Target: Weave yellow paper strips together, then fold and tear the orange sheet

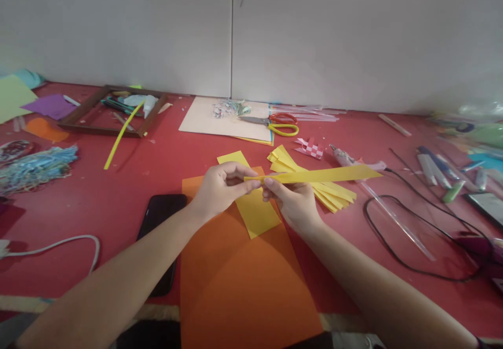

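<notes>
Both hands pinch one long yellow paper strip (334, 175) above the table. My left hand (220, 189) is closed on its left end, thumb against fingers. Close beside it, my right hand (294, 202) grips the strip between thumb and fingers, and the free end points right. The held part looks narrower, as if folded, though fingers hide some of it. Below the hands a yellow paper piece (259, 215) lies on an orange sheet (243, 286). Behind my right hand a fanned stack of yellow paper strips (283, 157) rests on the table.
Scissors (283, 123) lie on a pale sheet (200, 118) at the back. A glue gun (346, 159) with a black cord (396, 265) is on the right. A black phone (165, 213) sits by my left forearm. A wooden frame (74, 123) stands back left on the red table (129, 192).
</notes>
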`<action>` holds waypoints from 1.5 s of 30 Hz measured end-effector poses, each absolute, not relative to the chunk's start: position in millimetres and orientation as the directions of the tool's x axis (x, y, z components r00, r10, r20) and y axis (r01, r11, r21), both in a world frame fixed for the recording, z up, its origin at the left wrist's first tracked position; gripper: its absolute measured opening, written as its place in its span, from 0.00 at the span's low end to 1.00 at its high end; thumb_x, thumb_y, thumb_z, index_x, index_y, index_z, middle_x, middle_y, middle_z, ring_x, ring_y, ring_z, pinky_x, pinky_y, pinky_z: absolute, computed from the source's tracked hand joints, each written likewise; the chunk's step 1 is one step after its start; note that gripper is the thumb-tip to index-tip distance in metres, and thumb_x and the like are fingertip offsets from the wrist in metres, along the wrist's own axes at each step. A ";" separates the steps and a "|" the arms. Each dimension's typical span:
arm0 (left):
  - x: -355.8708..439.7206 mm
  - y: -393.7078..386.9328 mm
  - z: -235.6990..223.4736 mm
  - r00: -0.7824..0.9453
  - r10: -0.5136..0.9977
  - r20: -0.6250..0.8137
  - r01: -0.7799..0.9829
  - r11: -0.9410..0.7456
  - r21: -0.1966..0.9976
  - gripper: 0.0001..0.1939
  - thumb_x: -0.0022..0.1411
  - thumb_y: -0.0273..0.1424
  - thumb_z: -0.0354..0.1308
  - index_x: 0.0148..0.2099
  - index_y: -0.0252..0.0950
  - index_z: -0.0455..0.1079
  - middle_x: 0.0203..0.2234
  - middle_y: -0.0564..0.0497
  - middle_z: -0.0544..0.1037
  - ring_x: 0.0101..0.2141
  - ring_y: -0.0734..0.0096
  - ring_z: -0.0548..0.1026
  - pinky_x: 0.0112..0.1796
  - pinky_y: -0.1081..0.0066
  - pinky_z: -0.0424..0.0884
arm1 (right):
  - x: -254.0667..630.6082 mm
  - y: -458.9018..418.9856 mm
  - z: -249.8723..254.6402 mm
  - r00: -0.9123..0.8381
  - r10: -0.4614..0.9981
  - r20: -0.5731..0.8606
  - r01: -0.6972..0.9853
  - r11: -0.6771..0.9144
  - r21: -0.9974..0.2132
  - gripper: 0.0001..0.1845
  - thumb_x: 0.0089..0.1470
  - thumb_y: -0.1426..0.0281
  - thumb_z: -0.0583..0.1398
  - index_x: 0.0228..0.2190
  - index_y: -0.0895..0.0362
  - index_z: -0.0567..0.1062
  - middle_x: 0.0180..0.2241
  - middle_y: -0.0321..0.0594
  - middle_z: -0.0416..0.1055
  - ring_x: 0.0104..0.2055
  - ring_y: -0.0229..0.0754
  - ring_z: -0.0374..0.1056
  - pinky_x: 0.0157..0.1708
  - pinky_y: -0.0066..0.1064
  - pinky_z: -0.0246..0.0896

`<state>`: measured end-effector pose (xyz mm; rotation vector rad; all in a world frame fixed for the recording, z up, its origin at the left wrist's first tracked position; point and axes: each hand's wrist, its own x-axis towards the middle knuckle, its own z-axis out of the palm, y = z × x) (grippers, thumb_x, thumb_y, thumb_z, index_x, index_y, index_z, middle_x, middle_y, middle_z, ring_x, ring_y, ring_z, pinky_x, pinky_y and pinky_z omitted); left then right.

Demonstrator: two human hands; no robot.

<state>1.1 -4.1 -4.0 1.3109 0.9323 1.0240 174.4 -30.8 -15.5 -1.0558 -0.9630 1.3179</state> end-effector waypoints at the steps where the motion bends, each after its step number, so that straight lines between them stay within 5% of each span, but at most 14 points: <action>1: 1.1 -4.0 -4.1 0.300 0.953 0.032 -0.060 -0.014 0.998 0.14 0.50 0.37 0.72 0.36 0.35 0.77 0.30 0.49 0.82 0.30 0.72 0.79 0.33 0.72 0.77 | 174.4 -30.6 -15.6 0.041 0.998 -0.040 -0.259 -0.028 -0.965 0.12 0.44 0.61 0.72 0.23 0.56 0.81 0.21 0.37 0.75 0.22 0.37 0.69 0.25 0.32 0.70; 17: -1.6 -5.0 -7.3 0.402 0.903 0.148 0.186 -0.239 0.953 0.08 0.58 0.34 0.64 0.40 0.37 0.72 0.36 0.47 0.81 0.39 0.66 0.80 0.39 0.69 0.76 | 176.2 -34.3 -11.9 0.043 0.997 0.060 0.122 0.054 -0.991 0.15 0.48 0.61 0.68 0.17 0.55 0.78 0.19 0.38 0.75 0.22 0.39 0.71 0.27 0.33 0.71; 21: -1.5 -3.1 -5.4 0.392 0.915 0.092 0.178 -0.174 0.969 0.09 0.57 0.33 0.64 0.39 0.37 0.71 0.37 0.47 0.81 0.39 0.66 0.79 0.40 0.68 0.76 | 174.9 -32.4 -15.1 0.069 0.997 0.019 0.081 0.014 -0.997 0.14 0.47 0.60 0.69 0.19 0.56 0.80 0.19 0.38 0.75 0.22 0.39 0.71 0.26 0.33 0.71; 29: -12.3 9.1 -4.6 0.208 0.978 -0.015 0.012 0.013 1.000 0.15 0.51 0.36 0.69 0.36 0.35 0.68 0.30 0.51 0.76 0.31 0.72 0.76 0.38 0.67 0.73 | 193.1 -17.1 -17.9 0.241 0.969 -0.059 -0.266 0.007 -0.964 0.13 0.41 0.61 0.73 0.25 0.57 0.81 0.20 0.35 0.74 0.22 0.36 0.68 0.25 0.29 0.70; 32: -12.5 9.1 -4.5 0.151 0.988 0.012 -0.009 -0.011 1.000 0.16 0.54 0.36 0.68 0.39 0.36 0.67 0.32 0.52 0.75 0.35 0.72 0.76 0.40 0.68 0.72 | 195.2 -16.6 -18.7 0.249 0.966 -0.073 -0.250 -0.008 -0.968 0.14 0.40 0.61 0.73 0.25 0.57 0.80 0.20 0.36 0.74 0.22 0.36 0.69 0.25 0.30 0.70; 37: -4.4 1.7 -4.7 0.407 0.912 -0.048 0.063 0.024 0.998 0.25 0.53 0.37 0.69 0.50 0.37 0.66 0.42 0.46 0.78 0.41 0.67 0.77 0.41 0.68 0.72 | 178.5 -28.3 -20.7 0.118 0.993 -0.030 -0.118 -0.016 -0.993 0.13 0.45 0.61 0.72 0.22 0.57 0.80 0.19 0.37 0.75 0.21 0.37 0.70 0.24 0.30 0.70; 45: -5.5 1.7 -1.5 0.354 0.930 -0.097 0.194 0.028 0.981 0.21 0.53 0.37 0.69 0.45 0.38 0.66 0.25 0.56 0.75 0.26 0.75 0.72 0.30 0.73 0.65 | 177.7 -27.7 -18.6 0.118 0.991 -0.067 -0.167 -0.047 -0.985 0.11 0.44 0.63 0.72 0.22 0.57 0.80 0.19 0.36 0.74 0.21 0.35 0.69 0.24 0.29 0.69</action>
